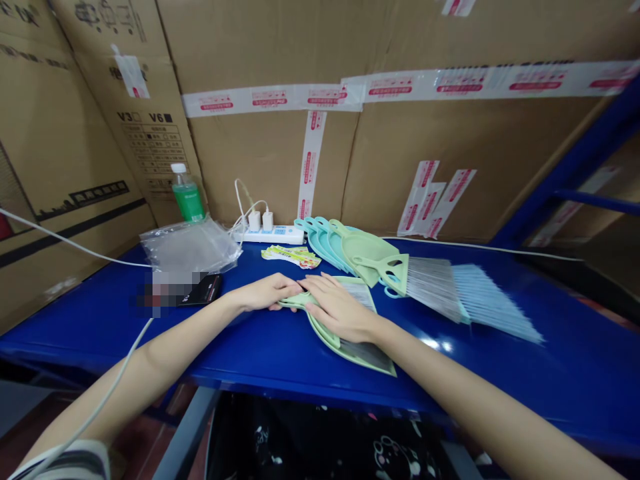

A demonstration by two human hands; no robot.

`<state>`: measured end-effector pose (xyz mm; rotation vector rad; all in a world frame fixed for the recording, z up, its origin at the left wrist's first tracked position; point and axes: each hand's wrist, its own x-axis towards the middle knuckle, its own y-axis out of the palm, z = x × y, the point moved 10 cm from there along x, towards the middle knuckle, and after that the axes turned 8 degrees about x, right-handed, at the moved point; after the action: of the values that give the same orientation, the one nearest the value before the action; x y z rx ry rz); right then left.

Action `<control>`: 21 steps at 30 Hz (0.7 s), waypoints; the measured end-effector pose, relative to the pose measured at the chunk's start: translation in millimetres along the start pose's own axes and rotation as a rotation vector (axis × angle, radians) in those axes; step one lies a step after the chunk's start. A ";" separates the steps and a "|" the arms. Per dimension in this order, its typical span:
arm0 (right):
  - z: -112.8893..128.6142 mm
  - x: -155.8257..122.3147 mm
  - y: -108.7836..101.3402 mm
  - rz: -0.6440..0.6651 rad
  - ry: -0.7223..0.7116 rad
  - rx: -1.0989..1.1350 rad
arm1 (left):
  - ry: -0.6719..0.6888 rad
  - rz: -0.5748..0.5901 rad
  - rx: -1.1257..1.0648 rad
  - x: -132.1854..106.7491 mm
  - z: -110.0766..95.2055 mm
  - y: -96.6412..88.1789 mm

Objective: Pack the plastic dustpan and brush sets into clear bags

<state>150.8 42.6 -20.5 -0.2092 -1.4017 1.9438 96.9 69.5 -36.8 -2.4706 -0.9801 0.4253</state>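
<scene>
A light green dustpan (385, 365) lies on the blue table in front of me, its wide edge to the right. Inside it rests a small green hand brush with grey bristles (364, 352). My left hand (267, 292) is closed around the handle end of the dustpan, thumb on top. My right hand (343, 310) lies flat over the brush head, fingers stretched toward the left hand; it hides much of the brush. Behind them, several blue and green dustpans (367, 248) overlap in a stack. Loose brushes with grey bristles (435, 287) and blue bristles (497, 303) lie to the right.
Coloured paper labels (291, 256) lie behind my hands, before a white power strip (287, 235) with plugged-in chargers. Clear plastic bags (193, 247), a green-labelled bottle (187, 195) and a black box (200, 291) are at left. Cardboard (270, 160) walls the back; a white cable (117, 380) crosses my left arm.
</scene>
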 end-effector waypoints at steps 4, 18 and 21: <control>0.3 0.4 -0.3 0.005 0.005 -0.008 | -0.013 0.002 -0.014 -0.4 1.9 0.6; 3.6 2.6 -2.3 0.010 0.000 0.009 | -0.043 -0.012 -0.002 -0.6 4.2 0.0; 5.1 2.6 -3.3 0.003 -0.013 0.021 | -0.060 -0.026 0.025 -0.6 4.7 -0.8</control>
<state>147.8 40.9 -15.0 -0.1887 -1.3893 1.9646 94.0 70.9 -40.3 -2.4331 -1.0235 0.5027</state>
